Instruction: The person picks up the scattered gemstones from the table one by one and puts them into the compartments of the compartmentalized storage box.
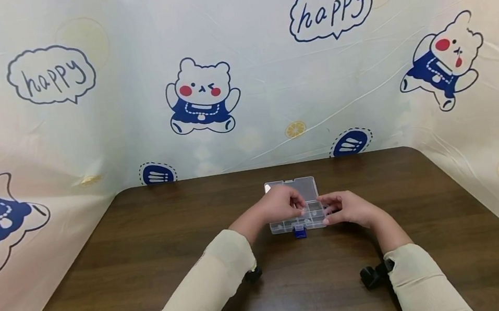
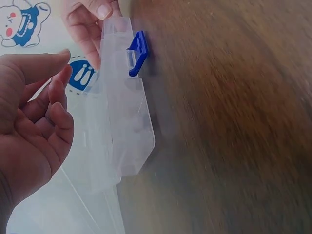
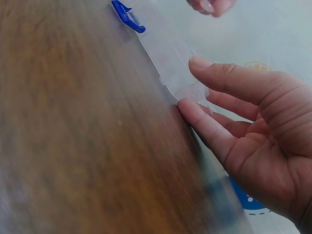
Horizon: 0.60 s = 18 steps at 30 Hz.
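A clear plastic compartment box [image 1: 282, 227] lies on the brown table with its lid [image 1: 306, 187] raised at the back. Its blue latch [image 1: 299, 232] hangs at the front; small pale bits in some compartments are too small to name. Over the box is my left hand [image 1: 281, 204], fingers bent and thumb tip close to the index fingertip. Whether something tiny sits between them is hidden, also in the left wrist view. My right hand [image 1: 351, 208] holds the box's right end between thumb and fingers; the right wrist view shows fingertips [image 3: 187, 105] against its corner.
The wooden table [image 1: 169, 229] reaches back to a cloth backdrop [image 1: 260, 96] printed with bears and "happy" bubbles. Black wrist devices show at both cuffs, including one [image 1: 372, 277] beside the right sleeve.
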{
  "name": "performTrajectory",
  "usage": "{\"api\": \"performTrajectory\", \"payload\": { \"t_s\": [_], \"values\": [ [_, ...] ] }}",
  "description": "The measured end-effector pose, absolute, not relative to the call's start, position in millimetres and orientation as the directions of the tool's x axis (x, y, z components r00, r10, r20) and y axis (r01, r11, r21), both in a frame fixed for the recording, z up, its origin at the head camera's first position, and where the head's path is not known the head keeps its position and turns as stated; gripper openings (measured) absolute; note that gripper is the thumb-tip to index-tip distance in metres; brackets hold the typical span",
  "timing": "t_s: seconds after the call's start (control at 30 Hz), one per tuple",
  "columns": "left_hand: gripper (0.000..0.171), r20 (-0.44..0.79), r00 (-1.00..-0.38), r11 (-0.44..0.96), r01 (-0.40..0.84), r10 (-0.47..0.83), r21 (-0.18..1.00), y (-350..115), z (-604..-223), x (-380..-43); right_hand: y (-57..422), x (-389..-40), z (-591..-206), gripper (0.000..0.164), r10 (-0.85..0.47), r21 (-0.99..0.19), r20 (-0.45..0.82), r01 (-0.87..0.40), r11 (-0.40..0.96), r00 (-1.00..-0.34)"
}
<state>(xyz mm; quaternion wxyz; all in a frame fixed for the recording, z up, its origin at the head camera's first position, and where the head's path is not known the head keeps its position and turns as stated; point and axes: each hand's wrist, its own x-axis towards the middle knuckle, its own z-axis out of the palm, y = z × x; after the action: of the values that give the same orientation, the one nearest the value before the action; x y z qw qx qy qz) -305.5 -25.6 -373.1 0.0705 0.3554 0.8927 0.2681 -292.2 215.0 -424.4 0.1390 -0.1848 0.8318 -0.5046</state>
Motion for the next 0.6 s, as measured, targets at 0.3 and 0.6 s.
{"api": "performTrajectory", "payload": {
  "t_s": [0.3,0.6],
  "values": [
    [0.006,0.021,-0.734,0.610,0.579,0.679,0.541,-10.0,-377.0,-307.6,215.9,-292.2,-423.3,0.068,-0.467,-0.886,-0.028,-0.194,0.421,-0.884],
    [0.005,-0.009,-0.758,0.622,0.527,0.652,0.579,-2.1,-388.2,-311.0,216.7,-292.0,-424.7,0.067,-0.473,-0.900,-0.039,-0.175,0.400,-0.880]
  ]
}}
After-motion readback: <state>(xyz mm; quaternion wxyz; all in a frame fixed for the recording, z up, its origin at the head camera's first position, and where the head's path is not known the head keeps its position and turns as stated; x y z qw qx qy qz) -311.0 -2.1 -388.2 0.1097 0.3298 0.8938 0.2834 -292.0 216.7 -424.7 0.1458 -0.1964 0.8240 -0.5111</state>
